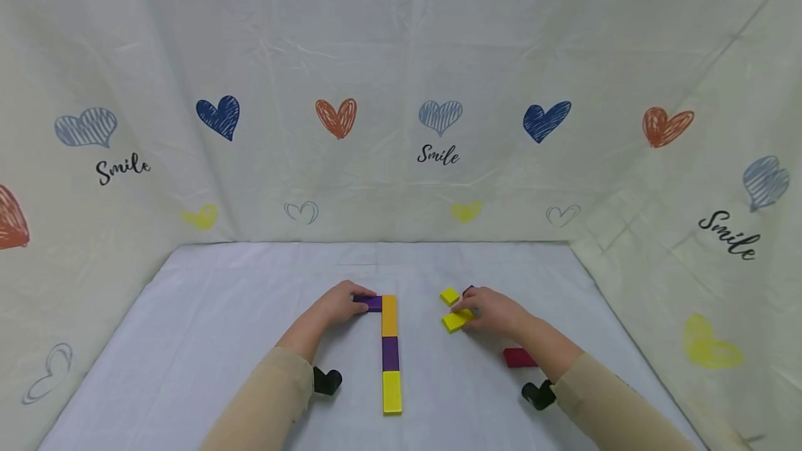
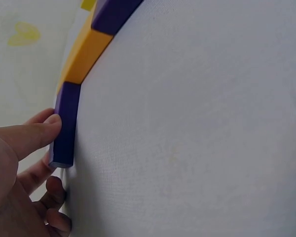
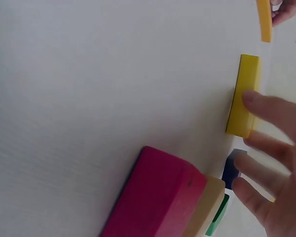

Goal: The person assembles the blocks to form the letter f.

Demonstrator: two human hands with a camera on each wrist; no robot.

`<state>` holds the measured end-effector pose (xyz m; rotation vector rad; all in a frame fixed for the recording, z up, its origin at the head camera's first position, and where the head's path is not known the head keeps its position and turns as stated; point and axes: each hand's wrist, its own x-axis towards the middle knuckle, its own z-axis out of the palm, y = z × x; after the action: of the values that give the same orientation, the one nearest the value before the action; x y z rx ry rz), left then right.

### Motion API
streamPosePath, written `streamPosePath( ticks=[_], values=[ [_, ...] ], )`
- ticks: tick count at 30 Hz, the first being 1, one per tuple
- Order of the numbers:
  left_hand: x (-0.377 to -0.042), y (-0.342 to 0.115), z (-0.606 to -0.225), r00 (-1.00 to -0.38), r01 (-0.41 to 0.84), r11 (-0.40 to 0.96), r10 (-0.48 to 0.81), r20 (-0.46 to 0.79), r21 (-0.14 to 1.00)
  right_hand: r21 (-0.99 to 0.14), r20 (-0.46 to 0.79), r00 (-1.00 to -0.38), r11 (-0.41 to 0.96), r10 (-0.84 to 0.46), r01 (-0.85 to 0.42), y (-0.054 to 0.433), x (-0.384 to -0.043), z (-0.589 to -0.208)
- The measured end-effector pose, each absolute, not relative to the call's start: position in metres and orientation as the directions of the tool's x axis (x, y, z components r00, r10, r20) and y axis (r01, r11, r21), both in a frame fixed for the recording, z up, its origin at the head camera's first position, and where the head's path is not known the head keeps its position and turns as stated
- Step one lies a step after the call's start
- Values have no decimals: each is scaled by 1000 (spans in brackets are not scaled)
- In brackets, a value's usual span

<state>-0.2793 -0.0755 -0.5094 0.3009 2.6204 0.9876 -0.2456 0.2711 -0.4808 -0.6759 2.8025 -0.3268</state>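
My left hand [image 1: 338, 303] pinches a purple block [image 2: 66, 123] between thumb and fingers. That block lies sideways, its end against the top of an upright row: an orange block [image 1: 389, 315], another purple block [image 1: 390, 353] and a long yellow block [image 1: 391, 393] nearest me. To the right of the row, my right hand [image 1: 498, 308] pinches a separate yellow block [image 3: 244, 94] with its thumb on one side and a finger at the other. Its remaining fingers are near a dark blue block [image 3: 230, 170], partly hidden behind them.
A smaller yellow block [image 1: 449, 296] lies just beyond my right hand. Under the right forearm is a red block [image 1: 519, 358], partly covered. Beside it, the right wrist view shows a wood-coloured block [image 3: 207, 207] and a green piece [image 3: 219, 215]. A heart-printed curtain [image 1: 388, 179] surrounds the white table.
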Motion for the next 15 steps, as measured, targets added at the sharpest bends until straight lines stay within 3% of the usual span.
streamPosePath(
  ticks=[8, 15],
  values=[
    [-280, -76, -509, -923, 72, 736, 306, -235, 674, -250, -173, -865, 870, -471, -424, 272, -247, -486],
    [-280, -78, -511, -920, 103, 725, 330, -212, 681, -229, -127, -824, 824, -553, -518, 272, -249, -487]
  ],
)
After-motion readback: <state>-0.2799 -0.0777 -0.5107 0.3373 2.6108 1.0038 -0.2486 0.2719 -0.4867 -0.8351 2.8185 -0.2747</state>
